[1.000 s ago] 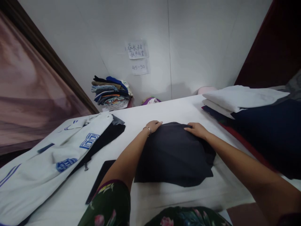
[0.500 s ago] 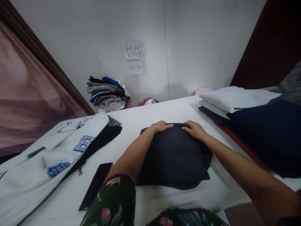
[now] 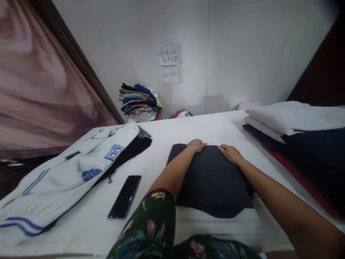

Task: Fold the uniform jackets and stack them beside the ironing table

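A folded dark grey garment [image 3: 212, 183] lies on the white-covered table in front of me; its exact kind does not show. My left hand [image 3: 197, 145] rests on its far edge, fingers stretched to the right and a bracelet at the wrist. Close by on the same edge lies my right hand [image 3: 230, 153], its fingers extended over the cloth. Between the two hands the far edge runs nearly straight. My right forearm hides part of the garment's right side.
A black phone [image 3: 125, 196] lies left of the garment. Further left is a white garment with blue prints [image 3: 67, 183], over black cloth [image 3: 134, 153]. Folded clothes [image 3: 304, 118] are stacked at right. Another clothes pile [image 3: 140, 102] stands by the wall beyond the table [image 3: 172, 131].
The garment looks flatter and broader along its far edge, with its upper left corner spread out. My hands sit slightly further apart on that edge. The whole view has shifted.
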`<state>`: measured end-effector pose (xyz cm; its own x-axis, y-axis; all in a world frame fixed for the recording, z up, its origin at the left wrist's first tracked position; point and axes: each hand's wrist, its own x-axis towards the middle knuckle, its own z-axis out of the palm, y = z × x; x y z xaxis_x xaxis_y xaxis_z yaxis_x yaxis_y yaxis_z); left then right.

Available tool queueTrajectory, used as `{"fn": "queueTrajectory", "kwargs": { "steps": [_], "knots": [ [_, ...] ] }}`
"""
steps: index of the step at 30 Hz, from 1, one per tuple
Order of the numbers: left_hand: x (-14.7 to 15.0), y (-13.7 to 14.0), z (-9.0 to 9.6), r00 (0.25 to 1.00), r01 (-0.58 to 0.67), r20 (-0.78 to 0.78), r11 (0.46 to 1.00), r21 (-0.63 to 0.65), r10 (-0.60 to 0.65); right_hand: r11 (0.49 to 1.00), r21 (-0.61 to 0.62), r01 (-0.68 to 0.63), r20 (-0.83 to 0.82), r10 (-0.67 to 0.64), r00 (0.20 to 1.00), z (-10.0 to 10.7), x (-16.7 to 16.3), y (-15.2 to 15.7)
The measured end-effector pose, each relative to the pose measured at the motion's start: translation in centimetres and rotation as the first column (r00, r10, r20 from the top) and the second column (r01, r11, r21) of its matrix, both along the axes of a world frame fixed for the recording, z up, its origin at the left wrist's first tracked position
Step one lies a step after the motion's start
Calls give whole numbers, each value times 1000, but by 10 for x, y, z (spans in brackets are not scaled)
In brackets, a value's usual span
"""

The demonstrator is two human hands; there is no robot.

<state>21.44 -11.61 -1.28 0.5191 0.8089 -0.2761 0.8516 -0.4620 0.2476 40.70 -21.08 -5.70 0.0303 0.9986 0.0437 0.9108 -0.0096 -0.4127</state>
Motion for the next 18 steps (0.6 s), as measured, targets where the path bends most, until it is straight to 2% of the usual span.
{"fn": "queueTrajectory", "kwargs": {
  "steps": [5, 8, 10, 14, 16, 18],
  "knots": [
    [-36, -19, 17, 995, -26, 97, 989, 143, 12, 999, 29, -15, -34, 16, 999, -14, 10, 4],
    [-69, -41, 10, 992, -8, 121, 969, 245, -22, 1000, 31, -5, -15, 5, 1000, -18, 12, 5],
    [-84, -53, -2, 996, -21, 87, 976, 217, 2, 999, 28, -16, 8, 16, 1000, -15, 11, 6],
    [-91, -60, -21, 999, -49, 25, 986, 160, 46, 1000, -5, -30, 195, 30, 980, 12, -2, 4],
    [-88, -58, -23, 999, -43, 10, 985, 169, 42, 997, 77, -31, 314, 5, 949, 31, -18, -1],
    [-86, -55, -22, 999, -34, -2, 984, 173, 35, 970, 178, -166, 321, 102, 942, 45, -40, -8]
  ]
}}
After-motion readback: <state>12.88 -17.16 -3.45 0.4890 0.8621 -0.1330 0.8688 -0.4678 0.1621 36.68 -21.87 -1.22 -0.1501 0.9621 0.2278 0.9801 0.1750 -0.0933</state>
